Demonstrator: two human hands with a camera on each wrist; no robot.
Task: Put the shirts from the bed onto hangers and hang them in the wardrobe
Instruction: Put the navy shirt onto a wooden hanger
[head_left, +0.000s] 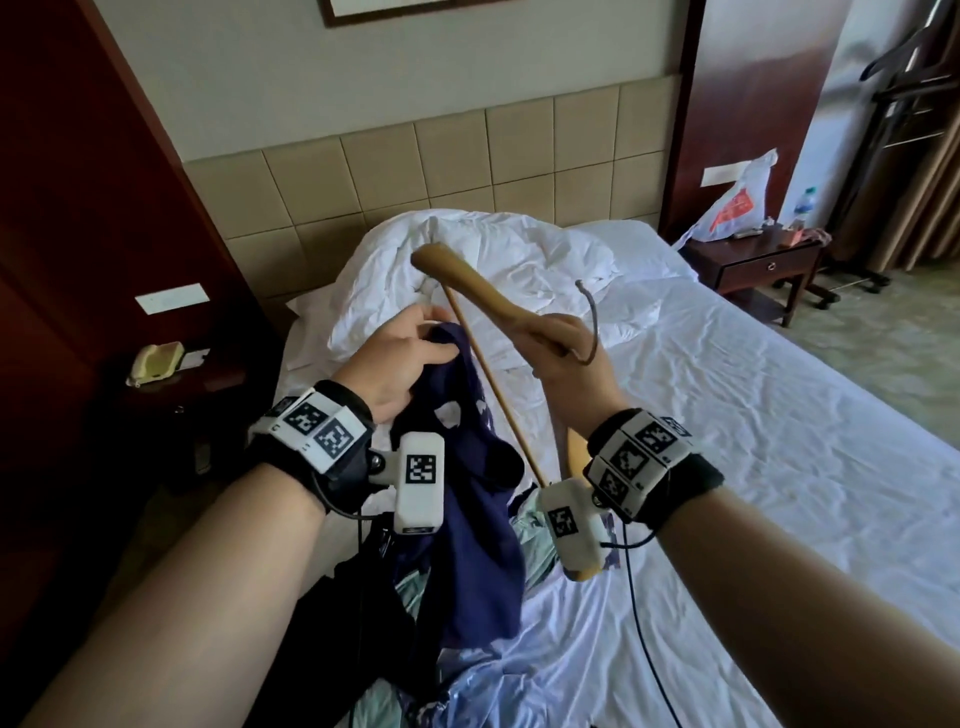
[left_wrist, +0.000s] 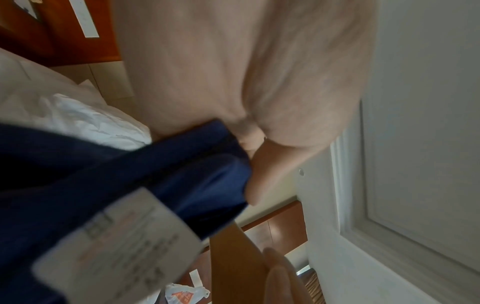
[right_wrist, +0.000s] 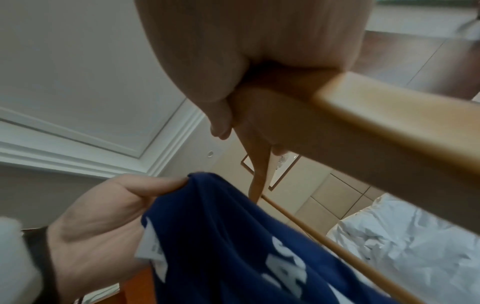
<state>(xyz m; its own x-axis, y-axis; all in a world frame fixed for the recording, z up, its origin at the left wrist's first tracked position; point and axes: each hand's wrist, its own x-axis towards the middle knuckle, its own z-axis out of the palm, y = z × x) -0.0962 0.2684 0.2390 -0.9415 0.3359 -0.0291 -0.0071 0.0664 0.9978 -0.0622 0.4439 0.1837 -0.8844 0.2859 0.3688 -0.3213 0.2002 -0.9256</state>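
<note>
My left hand (head_left: 410, 353) grips the top edge of a navy blue shirt with white print (head_left: 467, 499), lifted above the bed; its white label (left_wrist: 116, 246) shows in the left wrist view. My right hand (head_left: 566, 358) grips a wooden hanger (head_left: 478, 283) at its neck, beside the metal hook (head_left: 589, 317). The hanger is tilted, one arm pointing up toward the pillows, its crossbar (head_left: 493, 389) running just right of the shirt. In the right wrist view the hanger (right_wrist: 376, 123) crosses above the shirt (right_wrist: 233, 246) held by the left hand (right_wrist: 109, 216).
More clothes, one pale green (head_left: 530, 566), lie heaped on the white bed (head_left: 753, 415) below the shirt. A crumpled duvet (head_left: 493, 249) lies by the headboard. A dark nightstand with a phone (head_left: 156, 364) stands left, another with a plastic bag (head_left: 737, 202) right.
</note>
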